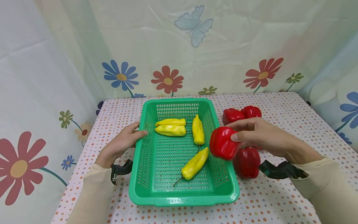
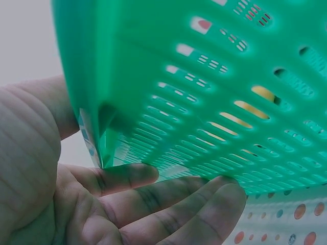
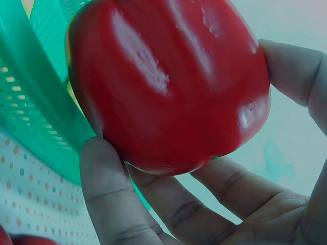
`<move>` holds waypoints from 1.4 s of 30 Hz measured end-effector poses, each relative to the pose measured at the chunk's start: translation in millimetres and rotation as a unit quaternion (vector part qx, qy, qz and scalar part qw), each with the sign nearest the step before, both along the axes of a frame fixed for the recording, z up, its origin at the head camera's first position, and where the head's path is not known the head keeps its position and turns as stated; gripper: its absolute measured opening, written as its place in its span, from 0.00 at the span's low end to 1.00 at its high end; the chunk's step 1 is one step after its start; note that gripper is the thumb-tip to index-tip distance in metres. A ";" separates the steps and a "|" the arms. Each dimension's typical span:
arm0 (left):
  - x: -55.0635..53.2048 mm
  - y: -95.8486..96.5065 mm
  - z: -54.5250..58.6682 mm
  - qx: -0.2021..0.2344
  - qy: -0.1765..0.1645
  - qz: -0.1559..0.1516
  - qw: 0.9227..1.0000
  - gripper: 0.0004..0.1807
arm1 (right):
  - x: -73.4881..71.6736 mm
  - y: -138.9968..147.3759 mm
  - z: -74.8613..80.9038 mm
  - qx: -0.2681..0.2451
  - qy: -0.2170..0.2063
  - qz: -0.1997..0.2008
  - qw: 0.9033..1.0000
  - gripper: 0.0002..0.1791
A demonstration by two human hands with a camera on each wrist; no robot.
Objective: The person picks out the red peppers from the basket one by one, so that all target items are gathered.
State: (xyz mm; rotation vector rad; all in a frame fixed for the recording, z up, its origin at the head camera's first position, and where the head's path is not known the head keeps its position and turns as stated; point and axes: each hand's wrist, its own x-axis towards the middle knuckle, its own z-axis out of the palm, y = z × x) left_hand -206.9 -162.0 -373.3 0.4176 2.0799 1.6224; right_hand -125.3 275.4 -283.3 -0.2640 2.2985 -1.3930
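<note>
A red bell pepper (image 1: pixel 224 143) is held by my right hand (image 1: pixel 260 138) over the right rim of the green basket (image 1: pixel 181 201). In the right wrist view, thumb and fingertips pinch the bell pepper (image 3: pixel 173 87) from opposite sides. At the basket's left side, my left hand (image 1: pixel 123 140) grips the rim. Its thumb hooks over the edge, and the left wrist view shows the fingers (image 2: pixel 168 204) against the slotted outer wall (image 2: pixel 153 102). Inside lie several yellow peppers: a pair side by side at the back left, one pepper (image 1: pixel 198 130) at the right, another (image 1: pixel 194 165) nearer the front.
More red bell peppers are on the dotted tablecloth (image 1: pixel 279 202) right of the basket: one pepper (image 1: pixel 246 163) close to its wall, two others (image 1: pixel 233 115) farther back. Behind the table hangs a flowered curtain (image 1: pixel 145 40).
</note>
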 end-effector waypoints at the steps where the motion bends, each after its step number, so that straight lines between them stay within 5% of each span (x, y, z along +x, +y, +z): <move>1: 0.1 0.0 0.1 0.000 0.001 -0.001 1.000 0.30 | 1.0 3.2 -0.8 0.006 0.004 -0.004 1.000 0.38; 16: 0.7 -0.2 0.1 -0.004 0.002 0.003 1.000 0.30 | 14.3 55.9 -18.3 -0.014 0.020 -0.070 0.997 0.30; 22: 0.2 -0.1 0.3 -0.004 0.000 0.004 1.000 0.30 | 20.3 71.9 -26.2 -0.016 0.023 -0.090 0.996 0.17; 42: 0.3 0.0 1.0 -0.004 0.002 0.005 1.000 0.30 | 37.1 127.2 -63.3 -0.003 -0.005 -0.157 0.988 0.16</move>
